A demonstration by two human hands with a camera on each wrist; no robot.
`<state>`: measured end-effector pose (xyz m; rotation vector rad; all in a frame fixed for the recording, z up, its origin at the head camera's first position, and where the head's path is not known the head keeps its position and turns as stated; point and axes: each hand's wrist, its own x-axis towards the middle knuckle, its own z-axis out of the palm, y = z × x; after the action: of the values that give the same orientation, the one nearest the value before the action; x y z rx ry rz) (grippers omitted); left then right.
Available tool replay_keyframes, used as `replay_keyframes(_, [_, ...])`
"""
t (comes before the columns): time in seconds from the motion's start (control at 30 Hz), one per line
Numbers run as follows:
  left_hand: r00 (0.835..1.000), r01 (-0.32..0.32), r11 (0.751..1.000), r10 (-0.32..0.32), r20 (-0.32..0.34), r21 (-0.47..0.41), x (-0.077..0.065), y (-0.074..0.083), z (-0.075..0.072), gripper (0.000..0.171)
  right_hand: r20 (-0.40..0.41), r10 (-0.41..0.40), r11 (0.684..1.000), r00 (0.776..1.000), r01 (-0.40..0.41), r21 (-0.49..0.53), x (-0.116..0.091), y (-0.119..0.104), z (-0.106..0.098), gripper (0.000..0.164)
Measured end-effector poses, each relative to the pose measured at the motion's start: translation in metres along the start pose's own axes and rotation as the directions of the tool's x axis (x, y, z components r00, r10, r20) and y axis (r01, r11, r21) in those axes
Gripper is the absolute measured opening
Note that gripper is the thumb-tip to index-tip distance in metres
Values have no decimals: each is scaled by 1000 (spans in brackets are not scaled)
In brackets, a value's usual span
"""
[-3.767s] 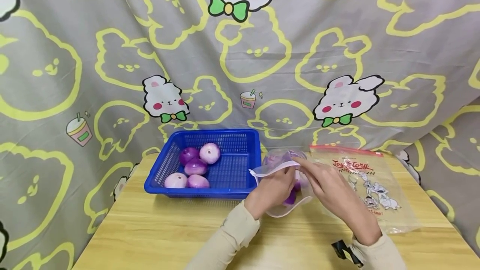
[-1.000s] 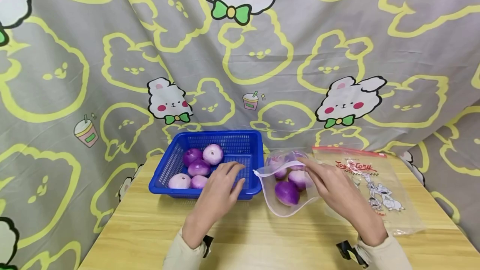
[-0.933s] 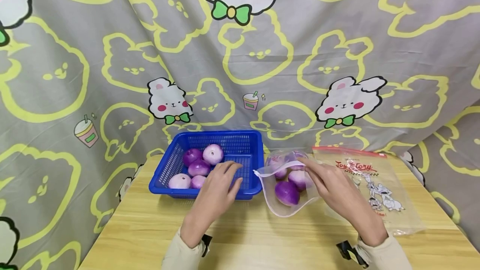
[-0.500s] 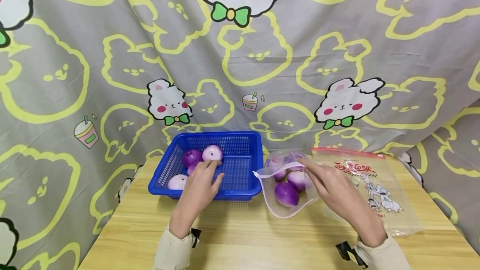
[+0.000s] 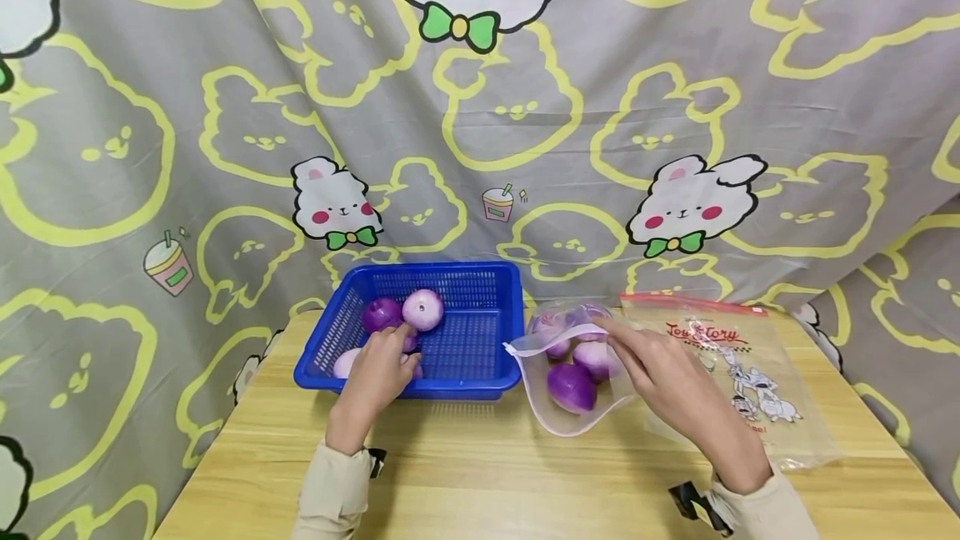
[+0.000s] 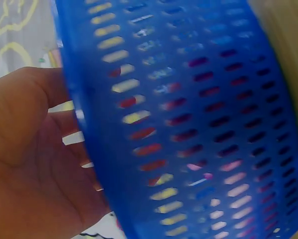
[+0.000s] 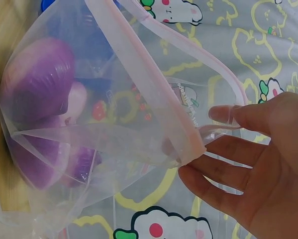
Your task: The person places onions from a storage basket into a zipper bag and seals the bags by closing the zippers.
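Observation:
My left hand (image 5: 378, 369) reaches over the front rim of a blue plastic basket (image 5: 465, 384), fingers lowered over the red onions at its front left. Thumb and forefinger are apart, with purple skin showing between them. A pale onion (image 5: 422, 310) and a dark purple onion (image 5: 381, 314) lie behind it; a paler onion (image 5: 345, 363) is partly covered. In the left wrist view the basket wall (image 6: 188, 164) hides the fingertips. My right hand (image 5: 667, 369) pinches the mouth edge of a clear zip bag (image 7: 144, 74), which stands open with several red onions (image 5: 572, 387) inside.
A flat clear bag (image 5: 727, 373) with a red zip strip and printed figures lies at the right, partly under my right forearm. The wooden table (image 5: 480, 473) meets a patterned grey curtain (image 5: 465, 223) behind the basket.
My left hand came out of the zip bag, where it was earlier, and moved left and down over the basket's front onions. My right hand stays at the bag's edge.

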<state>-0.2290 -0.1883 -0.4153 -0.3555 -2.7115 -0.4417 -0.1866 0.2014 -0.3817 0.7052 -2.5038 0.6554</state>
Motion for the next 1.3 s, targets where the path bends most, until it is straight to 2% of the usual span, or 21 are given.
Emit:
replay_keyframes(0.13, [997, 56, 996, -51, 65, -70, 0, -6, 3, 25, -2, -7, 1000, 1000, 7, 3, 0, -1, 0, 37])
replay_keyframes(0.33, [980, 164, 975, -142, 142, -153, -1, -7, 3, 32, -5, -11, 1000, 1000, 11, -3, 0, -3, 0, 37])
replay_keyframes(0.5, [961, 241, 961, -216, 173, -138, -2, -9, 0, 32, -1, -11, 1000, 1000, 11, -2, 1, -4, 0, 36])
replay_keyframes(0.87, [929, 311, 947, -286, 234, -81, 1, -13, 4, 37, 18, 8, 1000, 1000, -8, -6, 0, -3, 2, 36])
replay_keyframes(1.0, [930, 312, 946, -285, 231, -86, 1, -13, 4, 38, 20, 8, 1000, 1000, -8, -9, 0, -3, 3, 37])
replay_keyframes(1.3, [948, 275, 955, -249, 200, -115, 1, -12, 3, 34, 16, 9, 1000, 1000, -9, -16, 0, -3, 3, 36])
